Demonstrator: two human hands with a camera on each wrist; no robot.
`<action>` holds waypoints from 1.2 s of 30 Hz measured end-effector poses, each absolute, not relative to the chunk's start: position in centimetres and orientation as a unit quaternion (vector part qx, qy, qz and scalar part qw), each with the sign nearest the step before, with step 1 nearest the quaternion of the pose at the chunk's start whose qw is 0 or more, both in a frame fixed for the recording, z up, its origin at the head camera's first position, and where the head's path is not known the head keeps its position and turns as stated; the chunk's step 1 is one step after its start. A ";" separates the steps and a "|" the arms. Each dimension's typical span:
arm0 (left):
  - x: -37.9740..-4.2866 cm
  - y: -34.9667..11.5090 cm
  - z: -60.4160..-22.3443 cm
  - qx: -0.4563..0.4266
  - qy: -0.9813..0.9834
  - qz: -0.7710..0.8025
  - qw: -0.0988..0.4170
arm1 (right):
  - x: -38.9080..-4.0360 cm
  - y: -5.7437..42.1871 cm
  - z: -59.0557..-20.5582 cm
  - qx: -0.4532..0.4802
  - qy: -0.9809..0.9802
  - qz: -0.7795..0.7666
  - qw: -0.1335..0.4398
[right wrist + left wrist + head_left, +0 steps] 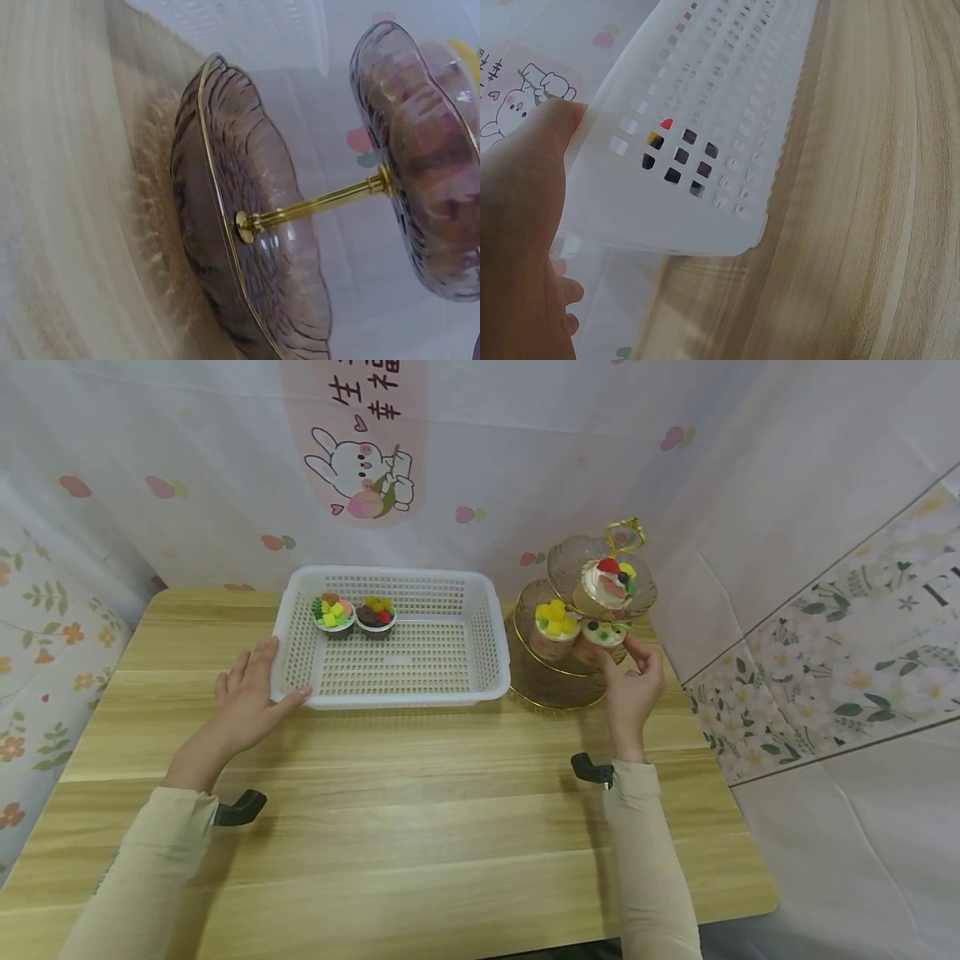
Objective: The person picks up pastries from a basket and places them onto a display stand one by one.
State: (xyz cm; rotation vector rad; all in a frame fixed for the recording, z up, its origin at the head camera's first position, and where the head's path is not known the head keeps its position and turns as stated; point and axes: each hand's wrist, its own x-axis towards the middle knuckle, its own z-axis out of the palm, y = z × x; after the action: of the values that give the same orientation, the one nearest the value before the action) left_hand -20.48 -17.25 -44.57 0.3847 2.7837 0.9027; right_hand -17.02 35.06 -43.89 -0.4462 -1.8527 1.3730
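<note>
My left hand (251, 693) rests at the front left corner of a white perforated plastic basket (486, 610), fingers spread and thumb over the front rim. Two small toy dessert cups, one with a pink and yellow topping (333, 613) and one with dark and red pieces (376, 614), sit inside at the back left. On the middle tier of a clear, gold-rimmed three-tier stand (558, 689), my right hand (632, 689) pinches a dessert cup with a pale green top (604, 633) between thumb and fingers. Beside it stands a cup topped with yellow cubes (555, 620).
A dessert cup with cream and strawberry (606, 583) sits on the top tier, under the gold ring handle (626, 537). In the right wrist view, a gold post (315, 206) joins the lower plates. A printed curtain (480, 460) hangs behind the wooden table (420, 810).
</note>
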 end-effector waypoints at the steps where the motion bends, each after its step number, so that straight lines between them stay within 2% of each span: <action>1: -20.5 -17.3 -44.6 0.131 0.938 0.306 0.094 | -16.8 35.1 -43.9 -0.174 -0.726 0.540 0.389; 9: -20.8 -17.3 -44.6 0.129 0.938 0.306 0.096 | -14.3 33.5 -43.0 -0.140 -0.693 0.548 0.446; 14: -20.9 -17.3 -44.6 0.125 0.941 0.302 0.092 | -13.2 30.6 -42.6 -0.082 -0.702 0.559 0.434; 18: -20.9 -17.3 -44.5 0.123 0.940 0.303 0.093 | -13.7 27.4 -42.2 -0.001 -0.727 0.568 0.385; 23: -20.8 -17.5 -44.6 0.122 0.941 0.301 0.094 | -16.3 23.6 -41.6 0.069 -0.765 0.558 0.313; 36: -20.8 -17.5 -44.8 0.121 0.938 0.310 0.099 | -25.2 16.1 -39.6 0.085 -0.873 0.477 0.056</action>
State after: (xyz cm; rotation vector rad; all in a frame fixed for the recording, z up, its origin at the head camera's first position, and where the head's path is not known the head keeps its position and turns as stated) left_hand -20.80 -17.48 -44.82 0.3576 2.7741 0.9155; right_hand -25.24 16.10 -39.60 0.2566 -2.6481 1.4486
